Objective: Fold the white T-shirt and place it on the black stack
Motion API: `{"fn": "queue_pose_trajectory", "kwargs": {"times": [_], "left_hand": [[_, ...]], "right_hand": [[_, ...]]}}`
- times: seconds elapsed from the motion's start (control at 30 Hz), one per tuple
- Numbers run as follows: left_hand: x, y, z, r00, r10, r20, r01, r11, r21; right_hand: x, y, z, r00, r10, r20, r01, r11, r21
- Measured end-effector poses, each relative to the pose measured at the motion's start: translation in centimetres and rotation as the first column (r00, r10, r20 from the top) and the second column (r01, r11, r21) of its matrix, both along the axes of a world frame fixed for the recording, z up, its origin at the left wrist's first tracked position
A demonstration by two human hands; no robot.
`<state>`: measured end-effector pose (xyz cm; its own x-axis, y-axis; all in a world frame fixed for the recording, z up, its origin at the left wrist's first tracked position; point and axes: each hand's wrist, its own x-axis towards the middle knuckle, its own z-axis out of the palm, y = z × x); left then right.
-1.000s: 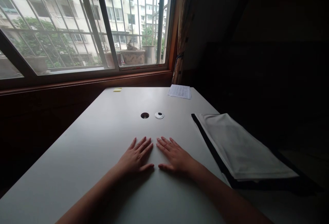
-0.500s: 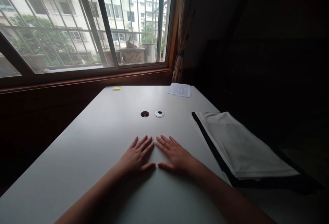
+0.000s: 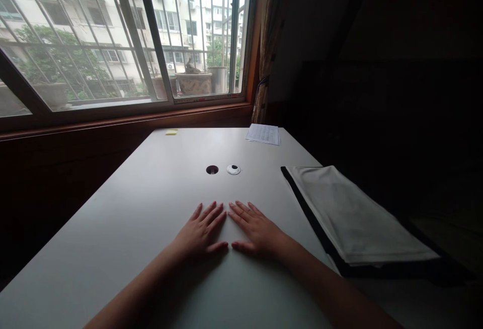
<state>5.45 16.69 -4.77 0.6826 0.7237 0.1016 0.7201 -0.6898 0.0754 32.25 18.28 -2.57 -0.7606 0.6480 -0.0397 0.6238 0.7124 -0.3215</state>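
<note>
Both palms face down on a white table (image 3: pixel 124 208). My left hand (image 3: pixel 202 228) lies flat with its fingers stretched out and holds nothing. Close beside it, my right hand (image 3: pixel 254 228) rests the same way, its fingers also apart and holding nothing. The fingertips and thumbs of the two hands nearly meet, with a narrow gap between them. Beyond the fingers are an open round hole (image 3: pixel 212 170) in the tabletop and a white round cable cover (image 3: pixel 233 169) with a dark opening.
To the right lies a folded pale grey cloth (image 3: pixel 354 218) over a black piece (image 3: pixel 400 270). Printed papers (image 3: pixel 263 134) and a yellow sticky note (image 3: pixel 171 132) sit at the far edge. Behind stand a barred window (image 3: pixel 113 42) and a tied curtain (image 3: pixel 261 92).
The view has tilted up very slightly, so the scene sits a little lower. Both hands keep the same place on the table.
</note>
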Motion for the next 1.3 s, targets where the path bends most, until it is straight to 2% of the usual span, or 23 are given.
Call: {"fn": "queue_pose_trajectory", "kwargs": {"times": [0.6, 1.3], "left_hand": [[-0.03, 0.04, -0.28, 1.000, -0.008, -0.002, 0.008, 0.998, 0.060], [-0.06, 0.04, -0.22, 1.000, -0.001, -0.013, 0.002, 0.999, 0.039]], "right_hand": [[-0.03, -0.09, 0.06, 1.000, -0.001, -0.006, 0.001, 1.000, 0.001], [-0.12, -0.20, 0.27, 1.000, -0.007, 0.010, 0.007, 1.000, 0.000]]}}
